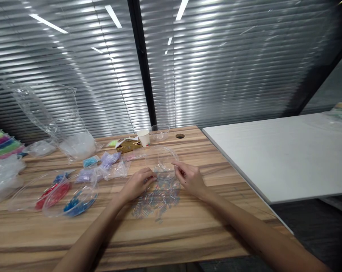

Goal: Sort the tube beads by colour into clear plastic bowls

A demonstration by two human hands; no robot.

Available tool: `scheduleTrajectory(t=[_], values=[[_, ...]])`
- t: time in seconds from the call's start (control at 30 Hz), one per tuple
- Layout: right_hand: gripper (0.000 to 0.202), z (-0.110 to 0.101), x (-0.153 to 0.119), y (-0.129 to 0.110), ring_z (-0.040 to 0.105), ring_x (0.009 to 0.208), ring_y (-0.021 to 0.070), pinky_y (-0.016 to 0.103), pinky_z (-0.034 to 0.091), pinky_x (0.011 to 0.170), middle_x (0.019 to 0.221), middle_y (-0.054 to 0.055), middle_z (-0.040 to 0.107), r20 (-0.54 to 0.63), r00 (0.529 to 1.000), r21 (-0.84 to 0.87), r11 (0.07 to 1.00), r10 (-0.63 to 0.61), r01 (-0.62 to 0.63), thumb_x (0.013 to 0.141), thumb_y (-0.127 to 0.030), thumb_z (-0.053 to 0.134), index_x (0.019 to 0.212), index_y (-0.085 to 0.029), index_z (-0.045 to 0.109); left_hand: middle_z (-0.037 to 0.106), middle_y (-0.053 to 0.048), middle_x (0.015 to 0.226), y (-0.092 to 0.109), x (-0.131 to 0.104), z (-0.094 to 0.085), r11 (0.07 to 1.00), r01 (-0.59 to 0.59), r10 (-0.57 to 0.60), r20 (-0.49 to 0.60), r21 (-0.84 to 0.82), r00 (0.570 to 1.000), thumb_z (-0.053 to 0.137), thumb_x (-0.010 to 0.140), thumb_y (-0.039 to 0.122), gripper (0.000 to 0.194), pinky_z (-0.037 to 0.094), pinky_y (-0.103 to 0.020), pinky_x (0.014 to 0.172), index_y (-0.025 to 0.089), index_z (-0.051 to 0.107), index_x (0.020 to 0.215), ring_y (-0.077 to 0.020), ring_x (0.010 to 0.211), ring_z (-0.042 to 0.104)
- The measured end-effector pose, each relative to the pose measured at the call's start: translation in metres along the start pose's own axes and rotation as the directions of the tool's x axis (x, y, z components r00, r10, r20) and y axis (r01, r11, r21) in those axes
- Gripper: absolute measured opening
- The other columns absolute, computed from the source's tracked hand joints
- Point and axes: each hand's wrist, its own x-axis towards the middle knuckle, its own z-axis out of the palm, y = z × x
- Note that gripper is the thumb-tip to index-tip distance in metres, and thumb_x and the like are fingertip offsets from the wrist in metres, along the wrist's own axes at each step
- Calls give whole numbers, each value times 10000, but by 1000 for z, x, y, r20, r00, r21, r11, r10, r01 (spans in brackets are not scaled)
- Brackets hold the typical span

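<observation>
A loose pile of small, shiny, see-through tube-like pieces (156,200) lies on the wooden table. Behind it, a clear plastic bowl (167,151) stands between my hands. My left hand (139,183) is at the pile's left edge with fingers curled and thumb and index close together. Across from it, my right hand (190,178) is closed too, its fingertips by the bowl's right side. Whatever either hand pinches is too small or hidden to name. I cannot tell whether the right fingertips touch the bowl.
To the left are clear bowls with blue pieces (80,204) and red pieces (53,194), and bags of purple pieces (110,160). Farther back stand a paper cup (143,138), a gold packet (128,145) and another clear bowl (159,133). A white table (273,158) adjoins on the right.
</observation>
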Motion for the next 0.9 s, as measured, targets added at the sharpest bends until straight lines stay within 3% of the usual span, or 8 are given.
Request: scheduleTrajectory(t=[0.9], values=[[223, -1, 0, 0, 584, 606, 90, 208, 417, 585, 795, 17, 667, 38, 999, -20, 999, -28, 29, 855, -153, 434, 1015, -155, 591, 574, -45, 895, 2, 1, 1, 997, 14, -18, 58, 72, 998, 391, 897, 312, 249, 392, -225, 755, 177, 593, 949, -147, 853, 533]])
